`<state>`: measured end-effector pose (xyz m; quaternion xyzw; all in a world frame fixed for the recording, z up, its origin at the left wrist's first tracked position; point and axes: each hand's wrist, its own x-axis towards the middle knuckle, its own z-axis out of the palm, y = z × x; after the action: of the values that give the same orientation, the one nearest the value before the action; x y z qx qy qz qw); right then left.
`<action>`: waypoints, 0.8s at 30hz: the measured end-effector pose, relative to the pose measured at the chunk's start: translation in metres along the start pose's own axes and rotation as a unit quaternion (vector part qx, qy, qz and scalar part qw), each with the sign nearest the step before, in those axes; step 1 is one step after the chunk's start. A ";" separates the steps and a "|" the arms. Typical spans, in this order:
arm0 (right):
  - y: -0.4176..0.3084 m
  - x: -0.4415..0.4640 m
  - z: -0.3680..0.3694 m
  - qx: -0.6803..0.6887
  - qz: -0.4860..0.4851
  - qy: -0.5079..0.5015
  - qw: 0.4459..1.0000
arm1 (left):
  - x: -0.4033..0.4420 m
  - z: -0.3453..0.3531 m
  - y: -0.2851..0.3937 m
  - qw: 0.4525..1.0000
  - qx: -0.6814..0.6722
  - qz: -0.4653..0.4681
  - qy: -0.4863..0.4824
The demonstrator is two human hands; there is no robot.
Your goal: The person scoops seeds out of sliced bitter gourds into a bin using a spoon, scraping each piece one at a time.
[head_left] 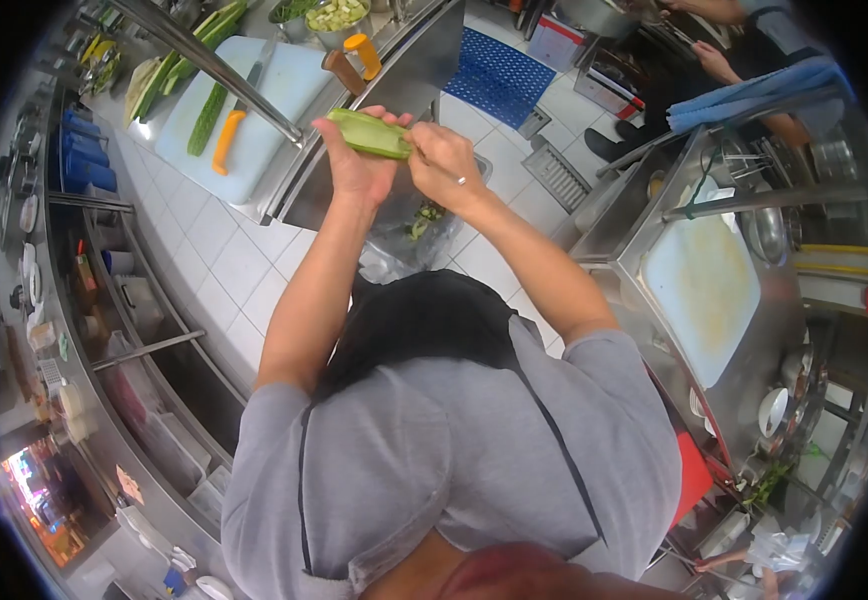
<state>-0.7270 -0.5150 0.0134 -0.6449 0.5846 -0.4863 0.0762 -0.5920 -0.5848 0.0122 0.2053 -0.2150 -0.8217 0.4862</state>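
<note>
My left hand [359, 178] is closed around a halved green cucumber [369, 134], its pale, hollowed face turned up. At the cucumber's right end, my right hand [442, 165] is closed on a thin metal-handled tool [461, 181]; only the handle's end shows, and its working end is hidden. Beneath both hands hangs a clear plastic bag [404, 245] with green scraps [424, 218] in it. On the white cutting board [289, 85] to the left lie a knife with an orange handle [224, 145] and a dark green cucumber piece [207, 120].
Long green vegetable pieces [216, 28] lie beyond the board, near a bowl of cut pieces [337, 15]. Two shaker bottles [362, 52] stand at the counter edge. A metal rail [204, 60] crosses the board. Another person's hand [716, 62] shows at upper right, near a blue towel [754, 95].
</note>
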 end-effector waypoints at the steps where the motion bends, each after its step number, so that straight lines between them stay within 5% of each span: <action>1: -0.002 0.004 -0.004 0.024 0.028 0.004 0.999 | -0.001 0.000 0.002 1.000 -0.010 0.004 -0.003; 7: 0.007 -0.003 0.010 0.001 0.002 0.048 0.999 | -0.001 -0.003 0.005 0.998 0.015 0.036 -0.054; 11: 0.004 0.003 0.006 0.053 0.135 -0.004 0.989 | -0.008 -0.001 0.011 0.998 0.011 0.049 -0.049; 24: -0.017 0.005 0.023 0.036 0.060 -0.005 0.998 | -0.007 -0.016 0.010 0.999 -0.028 0.029 -0.013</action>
<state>-0.7001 -0.5245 0.0154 -0.6082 0.6036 -0.4985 0.1314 -0.5731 -0.5856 0.0058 0.1744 -0.2042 -0.8158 0.5123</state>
